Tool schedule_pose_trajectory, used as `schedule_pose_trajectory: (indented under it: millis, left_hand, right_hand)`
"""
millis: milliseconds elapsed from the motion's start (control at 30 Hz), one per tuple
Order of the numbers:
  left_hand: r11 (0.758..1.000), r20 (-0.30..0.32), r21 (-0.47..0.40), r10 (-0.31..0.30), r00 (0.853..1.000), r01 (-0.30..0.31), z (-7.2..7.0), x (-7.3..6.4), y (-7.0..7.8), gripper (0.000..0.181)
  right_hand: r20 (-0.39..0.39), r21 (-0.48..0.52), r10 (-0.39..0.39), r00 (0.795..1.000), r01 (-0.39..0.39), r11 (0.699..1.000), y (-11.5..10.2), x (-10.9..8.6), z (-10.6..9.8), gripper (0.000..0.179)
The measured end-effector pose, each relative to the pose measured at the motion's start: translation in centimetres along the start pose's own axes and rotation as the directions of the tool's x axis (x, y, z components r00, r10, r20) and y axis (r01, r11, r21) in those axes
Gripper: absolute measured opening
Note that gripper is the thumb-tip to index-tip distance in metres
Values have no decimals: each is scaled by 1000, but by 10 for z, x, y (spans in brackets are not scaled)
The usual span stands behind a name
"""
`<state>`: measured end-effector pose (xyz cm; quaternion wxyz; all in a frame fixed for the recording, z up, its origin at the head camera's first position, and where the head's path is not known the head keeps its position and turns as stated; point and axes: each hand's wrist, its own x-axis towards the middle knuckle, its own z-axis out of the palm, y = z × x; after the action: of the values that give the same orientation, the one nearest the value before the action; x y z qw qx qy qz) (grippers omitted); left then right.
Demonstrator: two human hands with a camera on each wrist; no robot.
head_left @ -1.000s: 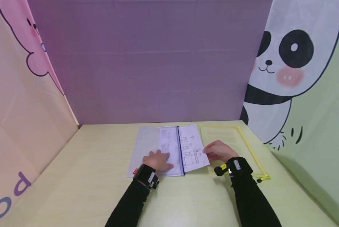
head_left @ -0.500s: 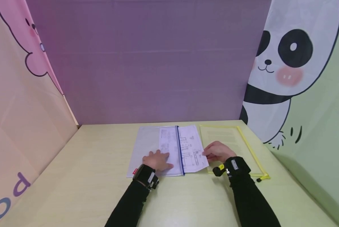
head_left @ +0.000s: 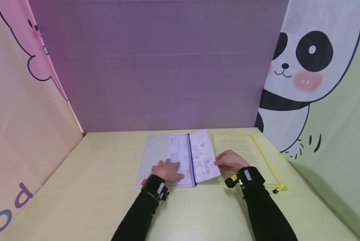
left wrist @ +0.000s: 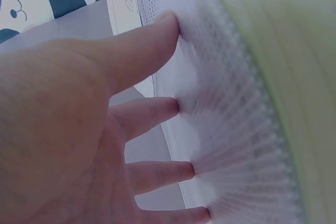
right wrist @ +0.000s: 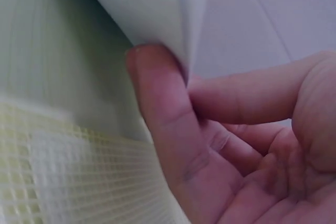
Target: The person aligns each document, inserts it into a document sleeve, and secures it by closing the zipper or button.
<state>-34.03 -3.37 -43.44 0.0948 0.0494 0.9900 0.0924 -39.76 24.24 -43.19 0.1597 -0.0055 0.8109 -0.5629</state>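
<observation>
A clear mesh zip pouch (head_left: 156, 147) with a blue zip edge lies on the table. A printed paper sheet (head_left: 202, 157) with line drawings sits partly inside it and sticks out past the blue edge on the right. My left hand (head_left: 167, 170) rests spread on the pouch; in the left wrist view its fingertips press the mesh (left wrist: 226, 93). My right hand (head_left: 230, 160) pinches the sheet's right edge between thumb and forefinger, and the right wrist view shows the paper (right wrist: 147, 9) lifted there.
Right of the sheet, partly under my right hand, lies a yellow-edged mesh pouch (head_left: 265, 159) with a printed page inside. The pale table (head_left: 92, 187) meets a purple wall (head_left: 168, 67) at its back edge.
The right hand has shifted slightly left with the sheet, which slid a little further into the blue-edged pouch and tilted somewhat. The left hand has stayed in place.
</observation>
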Motion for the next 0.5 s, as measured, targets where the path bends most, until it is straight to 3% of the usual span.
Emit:
schedule_pose_trajectory:
  millis: [500]
  left_hand:
    - [1000, -8, 0, -4, 1000, 4, -1, -2, 1, 68]
  right_hand:
    - [-2, -35, -12, 1000, 12, 999, 0, 3, 8, 27]
